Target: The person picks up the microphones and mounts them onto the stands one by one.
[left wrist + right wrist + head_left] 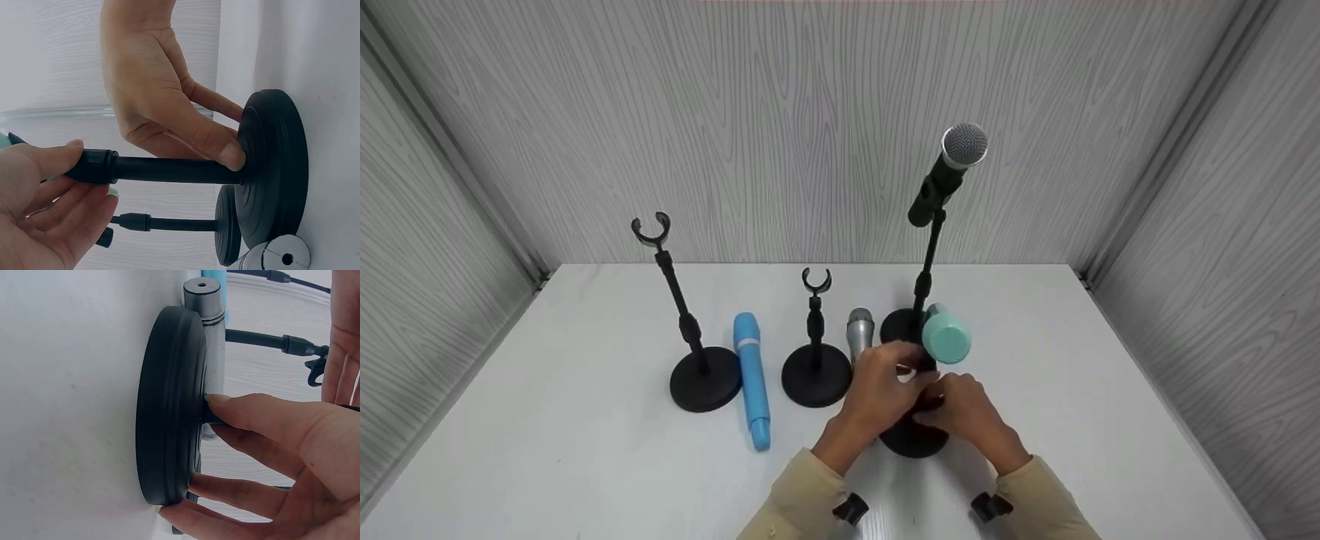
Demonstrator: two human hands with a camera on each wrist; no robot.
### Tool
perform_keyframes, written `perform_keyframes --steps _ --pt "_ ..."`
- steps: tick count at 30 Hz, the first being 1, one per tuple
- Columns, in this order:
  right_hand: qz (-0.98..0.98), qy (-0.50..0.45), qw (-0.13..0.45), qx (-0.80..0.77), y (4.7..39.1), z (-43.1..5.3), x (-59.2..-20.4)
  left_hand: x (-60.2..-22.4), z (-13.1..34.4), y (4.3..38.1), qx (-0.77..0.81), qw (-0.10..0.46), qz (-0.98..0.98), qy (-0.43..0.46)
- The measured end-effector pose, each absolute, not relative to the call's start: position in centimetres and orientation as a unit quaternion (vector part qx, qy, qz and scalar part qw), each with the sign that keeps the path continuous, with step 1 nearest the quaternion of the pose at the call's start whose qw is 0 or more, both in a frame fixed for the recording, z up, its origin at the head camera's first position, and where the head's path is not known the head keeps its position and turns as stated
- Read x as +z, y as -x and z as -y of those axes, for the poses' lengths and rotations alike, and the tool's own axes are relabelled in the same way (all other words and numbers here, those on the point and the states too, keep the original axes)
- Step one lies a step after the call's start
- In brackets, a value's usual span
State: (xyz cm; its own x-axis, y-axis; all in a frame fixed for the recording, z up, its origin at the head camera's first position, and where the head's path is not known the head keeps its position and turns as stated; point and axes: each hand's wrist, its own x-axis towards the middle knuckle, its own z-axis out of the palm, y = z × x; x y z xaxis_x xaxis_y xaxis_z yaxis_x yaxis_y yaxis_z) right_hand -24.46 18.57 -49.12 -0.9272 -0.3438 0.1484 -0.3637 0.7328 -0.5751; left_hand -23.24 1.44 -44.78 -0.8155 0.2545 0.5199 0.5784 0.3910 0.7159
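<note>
A black round-based microphone stand (174, 170) is between both hands, with a teal microphone (947, 339) at its top. My left hand (883, 388) pinches the black collar partway up the pole. Low down, my right hand (270, 439) grips the pole just above the round base (169, 410), its thumb and fingers right at the base's top. Some of its fingers reach to the base's rim. Beside this stand lies a silver microphone (859, 330), partly hidden behind the left hand in the head view.
Behind stands another stand holding a black microphone with a silver mesh head (964, 146). A short stand (816, 375) and a taller stand (705, 379), both with bare clips, stand to the left. A blue microphone (752, 379) lies between them on the white table (585, 450).
</note>
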Motion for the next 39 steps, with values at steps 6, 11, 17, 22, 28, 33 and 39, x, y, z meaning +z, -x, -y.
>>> perform_keyframes --steps 6,11,17,22,28,33,39 --pt "0.929 -0.194 0.014 0.316 24.47 -18.57 -49.15 -44.7 -1.49 23.18 -0.476 0.151 0.825 0.266" --pt "0.929 -0.185 0.007 0.32 24.51 -18.65 -49.17 -44.71 -1.45 23.31 -0.468 0.144 0.827 0.277" --pt "0.932 -0.177 0.014 0.315 24.51 -18.87 -49.04 -44.73 -1.37 23.71 -0.48 0.134 0.824 0.27" --pt "0.932 -0.178 0.025 0.316 24.44 -18.92 -49.12 -45.15 -1.61 23.96 -0.485 0.168 0.816 0.266" --pt "0.928 -0.195 0.03 0.316 24.5 -18.76 -49.19 -45.26 -1.64 23.82 -0.491 0.179 0.809 0.269" --pt "0.924 -0.206 0.021 0.323 24.46 -18.61 -49.18 -45.26 -1.6 23.59 -0.5 0.147 0.806 0.279" --pt "0.922 -0.206 0.016 0.327 24.43 -18.54 -49.17 -45.21 -1.5 23.59 -0.497 0.128 0.808 0.288"
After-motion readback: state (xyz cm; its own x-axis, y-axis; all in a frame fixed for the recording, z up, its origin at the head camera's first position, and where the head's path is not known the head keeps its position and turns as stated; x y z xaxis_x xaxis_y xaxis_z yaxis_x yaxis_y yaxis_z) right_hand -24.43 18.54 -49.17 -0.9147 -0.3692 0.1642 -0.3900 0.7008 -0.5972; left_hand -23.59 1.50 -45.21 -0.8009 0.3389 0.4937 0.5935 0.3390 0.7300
